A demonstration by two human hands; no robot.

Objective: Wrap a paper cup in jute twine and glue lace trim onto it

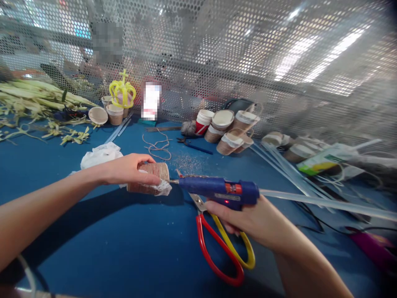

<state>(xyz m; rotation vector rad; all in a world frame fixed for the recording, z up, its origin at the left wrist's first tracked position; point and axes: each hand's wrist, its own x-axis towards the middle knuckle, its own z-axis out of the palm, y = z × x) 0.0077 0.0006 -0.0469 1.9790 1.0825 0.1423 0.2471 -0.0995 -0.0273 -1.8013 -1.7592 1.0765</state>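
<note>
My left hand (130, 167) is closed around a twine-wrapped cup (159, 170) lying on its side, with a piece of white fabric (164, 188) along its near edge. My right hand (238, 217) grips a blue hot glue gun (204, 186), whose red light is lit. The gun's nozzle points left and meets or nearly meets the cup's end; I cannot tell which. From the gun's back sticks a long clear glue stick (325, 203). Scissors (203, 236) with red and yellow handles lie beneath the gun and right hand.
White fabric (101, 155) is bunched behind my left wrist. Wrapped cups (228, 140), pliers (186, 142) and loose twine (156, 149) lie farther back. Glue sticks (285, 169) spread at right, dried husks (37, 97) at left. A perforated metal screen (192, 49) closes the table's back.
</note>
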